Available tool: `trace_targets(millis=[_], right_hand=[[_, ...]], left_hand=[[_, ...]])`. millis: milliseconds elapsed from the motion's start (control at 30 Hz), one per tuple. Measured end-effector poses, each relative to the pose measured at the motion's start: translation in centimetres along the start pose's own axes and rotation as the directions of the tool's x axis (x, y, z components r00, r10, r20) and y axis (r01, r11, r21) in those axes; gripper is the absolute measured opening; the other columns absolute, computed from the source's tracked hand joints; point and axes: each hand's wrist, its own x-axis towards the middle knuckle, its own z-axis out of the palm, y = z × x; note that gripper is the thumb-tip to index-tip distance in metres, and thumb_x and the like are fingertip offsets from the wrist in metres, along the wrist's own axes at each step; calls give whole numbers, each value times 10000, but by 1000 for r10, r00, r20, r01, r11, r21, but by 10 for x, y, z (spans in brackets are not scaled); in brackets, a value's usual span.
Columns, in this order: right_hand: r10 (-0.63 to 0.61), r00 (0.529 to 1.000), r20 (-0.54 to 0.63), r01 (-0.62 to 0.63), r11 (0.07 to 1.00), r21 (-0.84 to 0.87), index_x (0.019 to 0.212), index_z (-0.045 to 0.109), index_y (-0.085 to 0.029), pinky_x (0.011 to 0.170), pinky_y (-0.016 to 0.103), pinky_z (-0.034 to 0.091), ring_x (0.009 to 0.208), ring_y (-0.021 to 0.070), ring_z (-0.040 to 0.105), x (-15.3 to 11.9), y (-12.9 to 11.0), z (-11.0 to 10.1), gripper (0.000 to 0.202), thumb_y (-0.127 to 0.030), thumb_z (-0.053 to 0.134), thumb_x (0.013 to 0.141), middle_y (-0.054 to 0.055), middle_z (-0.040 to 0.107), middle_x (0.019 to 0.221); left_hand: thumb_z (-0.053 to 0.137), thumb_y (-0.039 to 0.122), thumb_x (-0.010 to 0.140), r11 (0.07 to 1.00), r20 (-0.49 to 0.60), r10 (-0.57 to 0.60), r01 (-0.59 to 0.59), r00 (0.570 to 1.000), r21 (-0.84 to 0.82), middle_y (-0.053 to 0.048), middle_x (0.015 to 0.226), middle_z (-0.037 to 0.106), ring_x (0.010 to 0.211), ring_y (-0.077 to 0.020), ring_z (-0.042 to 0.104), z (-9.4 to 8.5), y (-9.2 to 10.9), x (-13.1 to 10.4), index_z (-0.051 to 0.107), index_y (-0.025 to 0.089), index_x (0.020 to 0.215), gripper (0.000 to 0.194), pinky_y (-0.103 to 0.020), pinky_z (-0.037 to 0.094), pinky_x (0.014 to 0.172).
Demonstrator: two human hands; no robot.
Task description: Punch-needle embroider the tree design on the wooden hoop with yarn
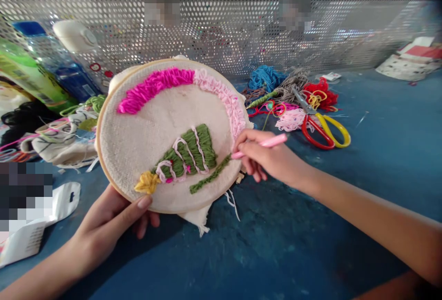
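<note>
My left hand (113, 212) grips the lower left rim of a round embroidery hoop (100, 125), thumb on the cloth beside a yellow yarn star (147, 182). Stretched in the hoop, the cream cloth (165, 129) carries a green yarn tree (203, 146) with pale pink strands, lying on its side. A magenta and light pink yarn arc (162, 84) runs along the top and right. Below the tree is a narrow green stitched line (210, 175). At its right end my right hand (255, 150) pinches a pink punch needle (274, 141); its tip is hidden.
Scissors (324, 129) with red and yellow handles lie to the right, against blue yarn (265, 78), red yarn (321, 94) and pink yarn (290, 118). Bottles (76, 70) and a cloth bundle (58, 139) stand at left. A perforated metal panel (221, 24) closes off the back.
</note>
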Motion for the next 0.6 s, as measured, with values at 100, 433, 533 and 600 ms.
trace_targets(millis=[100, 433, 533, 600], right_hand=[[-17, 999, 41, 22, 993, -120, 842, 562, -199, 308, 159, 348, 337, 69, 498, -3, 2, 7, 58, -257, 557, 845, -50, 581, 553], [163, 981, -109, -85, 854, 514, 595, 545, -181, 279, 196, 187, 241, 70, 253, 13, 1, -20, 156, -200, 450, 718, -62, 363, 309], [155, 979, -135, -70, 869, 489, 608, 550, -184, 281, 197, 183, 248, 72, 263, 14, 2, -20, 150, -211, 461, 725, -60, 377, 317], [128, 980, -151, -52, 901, 430, 628, 555, -185, 280, 194, 199, 249, 73, 287, 13, 3, -18, 146, -213, 466, 740, -61, 392, 326]], left_hand=[[573, 373, 887, 1000, -6, -3, 3, 1000, -14, -12, 610, 700, 441, -118, 581, 2, 1, 1, 559, 205, 823, 180, -201, 456, 436], [594, 395, 862, 983, -52, -79, 70, 996, -168, 7, 599, 687, 440, -111, 559, 5, 7, 7, 519, 202, 847, 208, -193, 432, 428], [601, 402, 855, 985, -58, -69, 58, 996, -165, 16, 581, 678, 426, -107, 551, 6, 8, 8, 519, 206, 839, 214, -190, 428, 424], [600, 404, 855, 986, -62, -55, 44, 997, -160, 18, 580, 678, 426, -108, 550, 7, 8, 7, 518, 209, 831, 213, -192, 427, 421]])
